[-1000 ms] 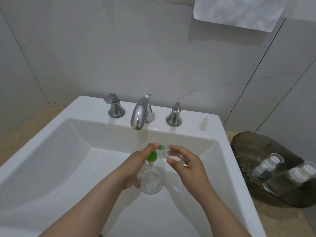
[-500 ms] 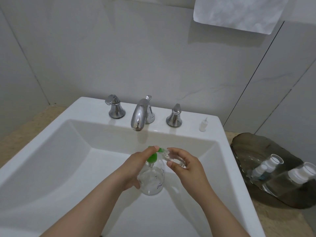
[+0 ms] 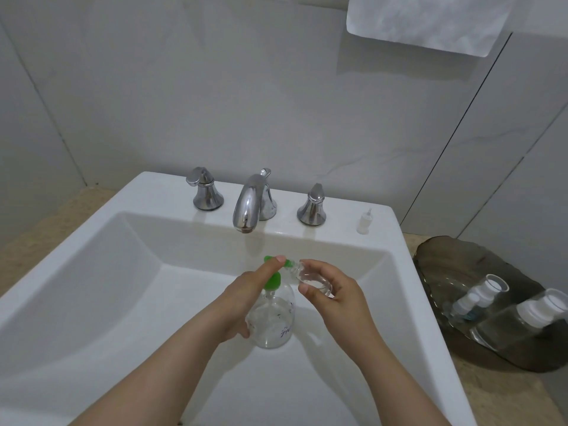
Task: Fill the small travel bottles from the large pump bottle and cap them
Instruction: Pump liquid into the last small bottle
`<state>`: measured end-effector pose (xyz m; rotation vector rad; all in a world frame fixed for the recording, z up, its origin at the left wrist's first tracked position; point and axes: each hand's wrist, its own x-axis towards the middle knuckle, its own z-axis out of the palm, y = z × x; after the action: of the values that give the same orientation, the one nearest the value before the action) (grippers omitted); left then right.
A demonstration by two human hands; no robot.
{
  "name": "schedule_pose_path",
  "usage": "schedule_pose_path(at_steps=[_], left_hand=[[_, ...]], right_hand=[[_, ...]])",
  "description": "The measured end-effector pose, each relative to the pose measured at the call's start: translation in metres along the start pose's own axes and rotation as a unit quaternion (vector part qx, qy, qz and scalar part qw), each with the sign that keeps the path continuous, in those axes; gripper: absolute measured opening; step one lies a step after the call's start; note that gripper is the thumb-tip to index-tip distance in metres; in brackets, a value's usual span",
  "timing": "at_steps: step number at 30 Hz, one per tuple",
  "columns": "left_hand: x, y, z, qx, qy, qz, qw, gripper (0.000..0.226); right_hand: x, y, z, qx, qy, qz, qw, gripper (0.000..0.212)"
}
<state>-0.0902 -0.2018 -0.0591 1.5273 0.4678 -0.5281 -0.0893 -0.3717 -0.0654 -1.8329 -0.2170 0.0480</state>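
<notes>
A clear pump bottle with a green pump head stands in the white sink basin. My left hand grips its body, and the forefinger presses on top of the green pump. My right hand holds a small clear travel bottle, tilted with its open mouth against the pump's nozzle. A small white cap with a nozzle stands on the sink's back ledge at the right.
A chrome faucet with two handles sits behind the basin. A dark glass tray on the counter at right holds three more travel bottles with white caps. A white towel hangs on the wall above.
Both hands and the bottles stay almost in place at the pump; the view has shifted only slightly.
</notes>
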Motion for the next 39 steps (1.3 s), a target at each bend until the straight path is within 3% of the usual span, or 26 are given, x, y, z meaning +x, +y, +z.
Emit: schedule_pose_path(at_steps=[16, 23, 32, 39], left_hand=[[0.0050, -0.0025, -0.0022, 0.002, 0.012, 0.009, 1.000, 0.085], [0.0037, -0.0037, 0.0018, 0.018, 0.016, -0.003, 1.000, 0.112], [0.0049, -0.0023, -0.0018, 0.001, 0.006, -0.006, 1.000, 0.114], [0.0041, -0.0020, -0.0020, -0.006, 0.008, 0.013, 1.000, 0.085]], right_hand=[[0.0004, 0.0055, 0.0012, -0.012, -0.006, 0.026, 1.000, 0.032], [0.0006, 0.0018, 0.0014, -0.002, 0.004, 0.014, 1.000, 0.031], [0.0005, 0.0019, 0.0011, 0.001, 0.001, 0.013, 1.000, 0.030], [0.0000, 0.0056, 0.0004, -0.007, -0.003, 0.023, 1.000, 0.032]])
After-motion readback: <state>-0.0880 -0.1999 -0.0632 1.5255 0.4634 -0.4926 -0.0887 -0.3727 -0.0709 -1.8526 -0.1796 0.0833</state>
